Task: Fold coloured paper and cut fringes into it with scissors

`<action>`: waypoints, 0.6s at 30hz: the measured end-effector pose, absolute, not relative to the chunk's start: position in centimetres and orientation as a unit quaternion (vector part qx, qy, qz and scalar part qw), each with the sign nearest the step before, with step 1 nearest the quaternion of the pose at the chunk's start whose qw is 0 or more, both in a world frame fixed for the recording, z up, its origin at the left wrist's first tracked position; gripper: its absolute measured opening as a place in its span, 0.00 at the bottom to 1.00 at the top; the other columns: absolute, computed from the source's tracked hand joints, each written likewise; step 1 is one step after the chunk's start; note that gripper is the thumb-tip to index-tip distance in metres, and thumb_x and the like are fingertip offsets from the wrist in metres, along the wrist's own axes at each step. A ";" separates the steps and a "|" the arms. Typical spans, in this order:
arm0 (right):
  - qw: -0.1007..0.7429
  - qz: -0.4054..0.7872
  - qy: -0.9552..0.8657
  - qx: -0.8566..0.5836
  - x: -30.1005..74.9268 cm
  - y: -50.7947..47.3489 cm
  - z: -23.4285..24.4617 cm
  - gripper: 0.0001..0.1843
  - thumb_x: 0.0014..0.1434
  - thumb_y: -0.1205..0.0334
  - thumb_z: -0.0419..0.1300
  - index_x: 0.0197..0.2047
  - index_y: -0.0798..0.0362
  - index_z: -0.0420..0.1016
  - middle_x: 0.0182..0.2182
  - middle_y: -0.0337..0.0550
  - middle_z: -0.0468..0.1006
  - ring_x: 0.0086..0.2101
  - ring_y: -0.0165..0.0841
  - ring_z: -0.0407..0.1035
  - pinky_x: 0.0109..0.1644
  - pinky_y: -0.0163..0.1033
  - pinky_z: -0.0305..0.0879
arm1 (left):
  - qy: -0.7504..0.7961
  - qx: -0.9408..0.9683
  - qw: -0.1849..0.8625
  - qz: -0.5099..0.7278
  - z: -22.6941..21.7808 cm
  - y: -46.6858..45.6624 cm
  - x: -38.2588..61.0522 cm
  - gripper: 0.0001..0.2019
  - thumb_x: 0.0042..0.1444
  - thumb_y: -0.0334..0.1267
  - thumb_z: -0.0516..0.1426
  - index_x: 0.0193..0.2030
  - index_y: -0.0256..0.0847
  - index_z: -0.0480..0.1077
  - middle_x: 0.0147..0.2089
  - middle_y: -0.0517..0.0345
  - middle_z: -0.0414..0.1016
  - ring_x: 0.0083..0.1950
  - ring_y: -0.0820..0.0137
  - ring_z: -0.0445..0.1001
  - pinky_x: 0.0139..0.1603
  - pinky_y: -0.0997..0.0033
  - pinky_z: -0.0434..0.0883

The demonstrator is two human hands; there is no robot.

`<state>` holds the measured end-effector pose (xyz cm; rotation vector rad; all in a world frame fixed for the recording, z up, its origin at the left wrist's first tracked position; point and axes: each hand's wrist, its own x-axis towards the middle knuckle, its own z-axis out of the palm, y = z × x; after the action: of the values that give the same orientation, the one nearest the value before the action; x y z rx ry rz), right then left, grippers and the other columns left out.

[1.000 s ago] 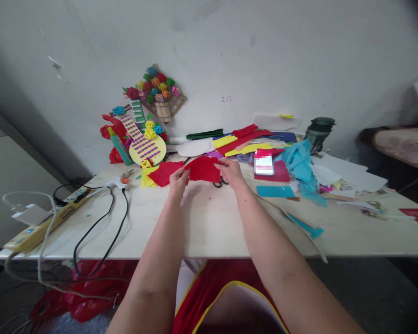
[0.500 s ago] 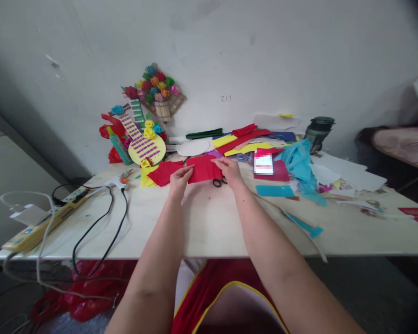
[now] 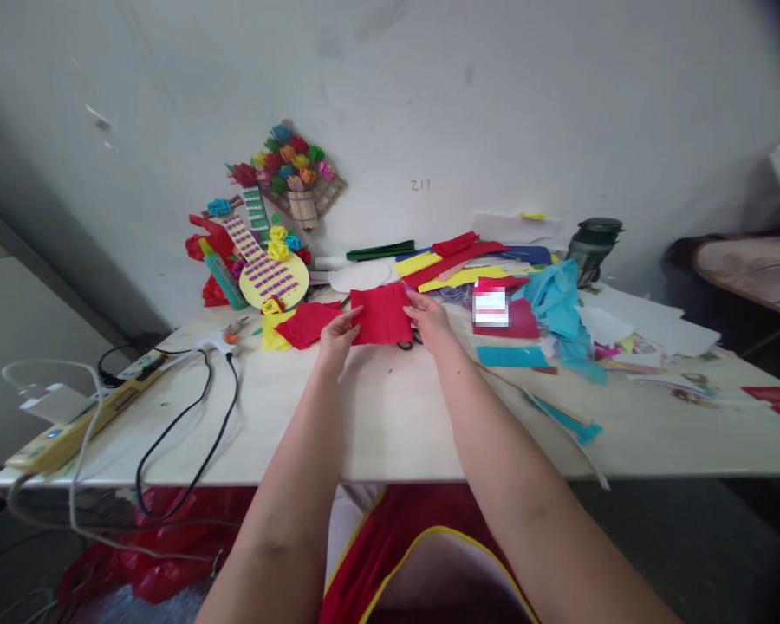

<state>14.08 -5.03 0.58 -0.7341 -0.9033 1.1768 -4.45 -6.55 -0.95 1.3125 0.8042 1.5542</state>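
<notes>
Both my hands hold up a red sheet of crepe paper (image 3: 382,314) over the far middle of the pale table (image 3: 390,416). My left hand (image 3: 335,336) pinches its left edge. My right hand (image 3: 429,319) pinches its right edge near the top. Black scissors (image 3: 406,344) lie on the table just below the sheet, partly hidden by it and by my right hand. Another red piece (image 3: 305,324) lies flat to the left, over a yellow scrap.
Coloured paper sheets (image 3: 458,260), turquoise crepe (image 3: 559,303) and a dark flask (image 3: 591,247) crowd the back right. A yellow paper guitar (image 3: 263,264) and a paper flower bouquet (image 3: 295,178) lean on the wall. A power strip (image 3: 71,425) with cables (image 3: 188,416) lies at left.
The red sheet has been straightened and turned more upright between my hands, with its right edge raised. My hands have stayed in nearly the same place.
</notes>
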 end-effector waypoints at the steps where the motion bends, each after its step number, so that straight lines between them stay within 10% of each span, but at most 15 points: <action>1: 0.671 0.536 -0.397 -0.324 14.1 -5.2 0.7 0.25 0.39 0.69 0.62 0.44 0.53 0.73 0.39 0.44 0.78 0.39 0.35 0.73 0.42 0.41 0.69 | 0.318 0.533 0.463 0.633 -1.0 -6.5 -4.4 0.26 0.40 0.33 0.64 0.51 0.40 0.72 0.45 0.52 0.77 0.51 0.64 0.72 0.55 0.62 0.66; 7: 0.639 0.541 -0.410 -0.362 14.2 -6.2 1.3 0.34 0.41 0.65 0.63 0.55 0.50 0.67 0.30 0.38 0.78 0.29 0.33 0.72 0.30 0.37 0.67 | 0.269 0.505 0.503 0.647 -1.0 -6.4 -4.1 0.42 0.38 0.30 0.65 0.63 0.45 0.56 0.43 0.55 0.78 0.48 0.66 0.74 0.52 0.63 0.68; 18: 0.640 0.509 -0.461 -0.344 13.7 -5.5 0.7 0.34 0.40 0.71 0.57 0.54 0.50 0.68 0.29 0.37 0.78 0.31 0.34 0.73 0.38 0.41 0.68 | 0.330 0.460 0.557 0.608 -1.1 -6.7 -4.2 0.46 0.35 0.27 0.65 0.64 0.39 0.52 0.37 0.54 0.78 0.42 0.65 0.76 0.49 0.62 0.70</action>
<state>13.73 -5.55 0.71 -0.7846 -1.0524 1.1610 -4.23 -6.66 -1.11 1.0849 0.7800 1.4356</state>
